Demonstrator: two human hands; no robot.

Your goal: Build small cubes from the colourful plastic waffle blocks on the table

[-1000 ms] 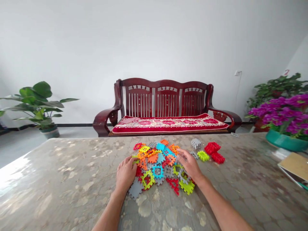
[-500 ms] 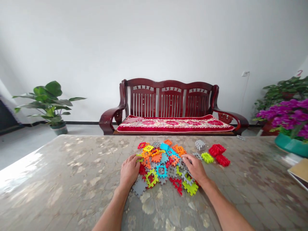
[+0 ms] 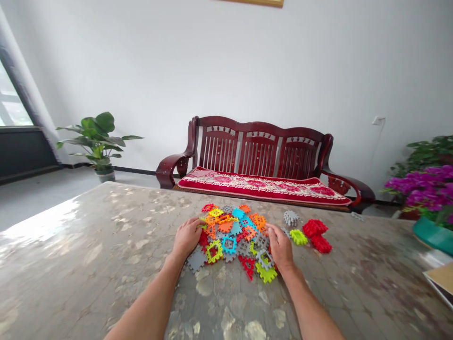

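Note:
A heap of flat, toothed plastic tiles (image 3: 235,233) in orange, blue, grey, red and lime lies on the marbled table (image 3: 88,264). My left hand (image 3: 187,237) rests on the heap's left edge, fingers curled against a lime and orange tile. My right hand (image 3: 281,246) lies on the heap's right side, fingers bent over grey tiles. Whether either hand grips a tile cannot be made out. To the right of the heap sit a grey gear-like piece (image 3: 290,217), a lime piece (image 3: 298,236) and two red assembled pieces (image 3: 317,234).
A dark red wooden bench (image 3: 262,163) with a red patterned cushion stands behind the table. A leafy potted plant (image 3: 99,141) is on the floor at left. Purple flowers in a green pot (image 3: 430,208) stand at the table's right, with a book corner (image 3: 442,278) near them.
The view has swung left and tilted up, so bench and tiles sit more to the right. Both hands stay on the heap, drawn slightly closer to it.

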